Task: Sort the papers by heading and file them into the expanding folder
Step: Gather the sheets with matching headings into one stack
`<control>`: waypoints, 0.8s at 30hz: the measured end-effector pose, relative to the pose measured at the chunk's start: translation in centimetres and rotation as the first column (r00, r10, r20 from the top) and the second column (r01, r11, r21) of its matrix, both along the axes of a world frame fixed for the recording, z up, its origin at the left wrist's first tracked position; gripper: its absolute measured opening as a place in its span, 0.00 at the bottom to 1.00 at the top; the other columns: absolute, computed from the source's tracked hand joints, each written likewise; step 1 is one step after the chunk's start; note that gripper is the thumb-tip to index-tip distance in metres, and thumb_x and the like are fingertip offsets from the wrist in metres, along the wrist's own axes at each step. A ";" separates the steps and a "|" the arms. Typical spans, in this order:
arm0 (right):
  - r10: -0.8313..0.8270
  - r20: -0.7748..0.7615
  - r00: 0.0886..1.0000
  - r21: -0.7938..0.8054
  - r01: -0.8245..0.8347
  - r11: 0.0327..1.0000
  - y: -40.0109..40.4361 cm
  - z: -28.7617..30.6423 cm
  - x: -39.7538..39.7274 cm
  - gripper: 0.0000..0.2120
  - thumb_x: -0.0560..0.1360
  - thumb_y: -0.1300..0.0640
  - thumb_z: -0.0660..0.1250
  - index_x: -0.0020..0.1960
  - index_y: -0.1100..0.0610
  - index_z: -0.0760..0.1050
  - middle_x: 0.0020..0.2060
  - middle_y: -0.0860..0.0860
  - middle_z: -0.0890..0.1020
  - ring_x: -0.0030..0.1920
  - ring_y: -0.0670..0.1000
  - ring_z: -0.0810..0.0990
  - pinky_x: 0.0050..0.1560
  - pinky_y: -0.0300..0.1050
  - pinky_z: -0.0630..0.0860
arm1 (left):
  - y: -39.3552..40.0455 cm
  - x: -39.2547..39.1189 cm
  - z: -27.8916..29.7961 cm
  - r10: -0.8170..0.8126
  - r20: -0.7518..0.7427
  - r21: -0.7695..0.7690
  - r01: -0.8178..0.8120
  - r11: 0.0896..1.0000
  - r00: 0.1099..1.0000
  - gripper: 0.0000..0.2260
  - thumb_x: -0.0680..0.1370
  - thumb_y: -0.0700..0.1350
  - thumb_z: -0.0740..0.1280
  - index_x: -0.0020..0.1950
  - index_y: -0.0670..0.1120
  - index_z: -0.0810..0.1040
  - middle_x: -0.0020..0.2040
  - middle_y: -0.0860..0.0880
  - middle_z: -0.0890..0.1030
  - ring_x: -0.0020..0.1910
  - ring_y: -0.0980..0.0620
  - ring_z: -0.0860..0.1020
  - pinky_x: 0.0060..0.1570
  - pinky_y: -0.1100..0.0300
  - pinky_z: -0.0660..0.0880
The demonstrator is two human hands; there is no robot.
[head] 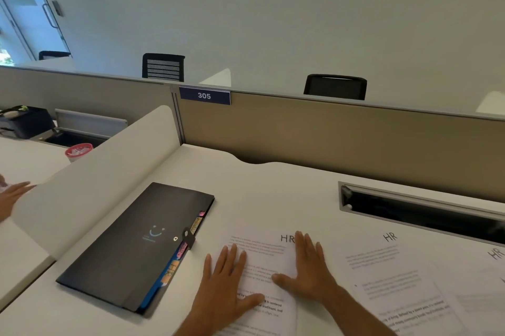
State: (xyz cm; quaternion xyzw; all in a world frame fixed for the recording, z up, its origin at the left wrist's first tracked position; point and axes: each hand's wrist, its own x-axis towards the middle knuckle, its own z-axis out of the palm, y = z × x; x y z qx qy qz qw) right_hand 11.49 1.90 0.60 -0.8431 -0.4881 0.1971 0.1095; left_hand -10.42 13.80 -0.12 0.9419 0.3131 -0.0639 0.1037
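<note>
A: Where is the black plastic expanding folder [136, 247] from the hands?

B: To their left on the white worktop [287, 185], closed and snapped, its long axis running away from the person, coloured tabs facing the papers.

A: And the hands?

B: Both spread flat, gripping nothing, on the white printed sheet headed HR [266, 259]. The left hand [226, 286] lies nearer the folder; the right hand [308, 273] is further off.

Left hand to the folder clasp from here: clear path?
Probably yes. The left hand lies flat on the HR sheet just right of the closed folder, and only bare desk lies between it and the clasp.
</note>
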 end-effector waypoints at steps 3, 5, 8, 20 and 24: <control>-0.063 -0.141 0.988 0.065 0.073 0.995 0.1 0.7 -0.9 0.59 0.68 0.31 0.67 0.80 0.56 0.34 0.81 0.50 0.41 0.80 0.52 0.37 0.77 0.52 0.33 | -0.3 0.8 -0.1 0.037 0.002 -0.006 -0.037 0.999 0.999 0.51 0.66 0.83 0.38 0.77 0.51 0.28 0.78 0.49 0.28 0.75 0.44 0.26 0.65 0.48 0.19; -0.164 -0.349 0.923 0.122 0.218 0.968 0.0 1.3 -1.9 0.57 0.69 0.40 0.74 0.81 0.52 0.38 0.81 0.50 0.50 0.80 0.54 0.47 0.79 0.51 0.46 | -0.5 1.1 -0.2 0.061 0.010 -0.015 -0.061 0.998 0.998 0.51 0.65 0.83 0.37 0.75 0.51 0.27 0.78 0.50 0.28 0.76 0.46 0.27 0.66 0.47 0.19; -0.217 -0.476 0.852 0.183 0.337 0.923 -0.5 1.8 -3.6 0.49 0.73 0.53 0.74 0.81 0.50 0.43 0.75 0.51 0.68 0.70 0.48 0.71 0.67 0.35 0.67 | -0.7 1.3 -0.6 0.114 0.005 -0.014 -0.114 0.993 0.994 0.51 0.65 0.83 0.36 0.75 0.50 0.27 0.78 0.49 0.28 0.78 0.47 0.29 0.72 0.43 0.26; -0.258 -0.717 0.648 0.280 0.607 0.744 -5.9 4.2 -0.9 0.26 0.75 0.68 0.69 0.71 0.55 0.70 0.49 0.53 0.86 0.47 0.51 0.86 0.47 0.48 0.84 | -2.6 3.8 2.5 0.520 0.376 -0.397 -0.373 0.838 0.767 0.49 0.73 0.69 0.66 0.82 0.47 0.46 0.80 0.46 0.61 0.77 0.44 0.62 0.75 0.44 0.58; -0.233 -0.745 0.625 0.285 0.613 0.737 -9.1 5.2 1.3 0.24 0.75 0.69 0.69 0.69 0.54 0.71 0.50 0.54 0.86 0.48 0.55 0.87 0.49 0.56 0.84 | -3.9 5.0 4.4 0.698 0.428 -0.770 -0.173 0.615 0.574 0.24 0.75 0.50 0.76 0.68 0.51 0.72 0.58 0.49 0.84 0.48 0.54 0.85 0.48 0.56 0.82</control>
